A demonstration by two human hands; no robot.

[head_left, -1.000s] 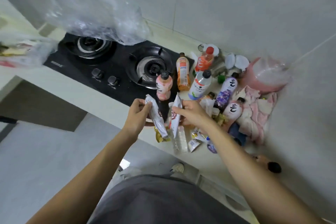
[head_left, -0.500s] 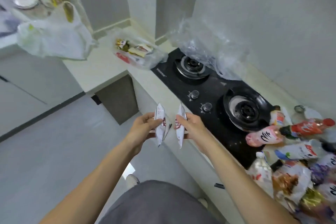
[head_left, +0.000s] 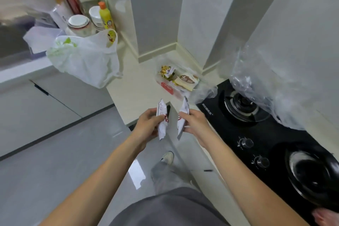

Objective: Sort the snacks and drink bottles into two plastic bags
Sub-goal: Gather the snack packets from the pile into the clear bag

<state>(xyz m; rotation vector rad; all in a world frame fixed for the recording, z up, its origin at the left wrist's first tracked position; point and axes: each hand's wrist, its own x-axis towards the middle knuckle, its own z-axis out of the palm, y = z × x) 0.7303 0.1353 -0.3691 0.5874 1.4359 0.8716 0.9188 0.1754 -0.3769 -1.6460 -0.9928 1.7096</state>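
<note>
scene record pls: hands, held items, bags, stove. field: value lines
left hand: grips a white snack packet
right hand: grips a second packet
clear bag: on the counter ahead of the hands, snacks inside
second clear bag: over the far burner, contents not discernible
white bag: on the counter, left
stove: right, two knobs

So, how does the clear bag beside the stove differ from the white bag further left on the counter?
The clear bag lies low and flat, and snack packets show through it; the white bag stands puffed up and is cloudy, so its contents cannot be told. The clear bag lies just ahead of the two packets in the hands; the white bag sits near the dishes. Both rest on the counter, untouched.
</note>
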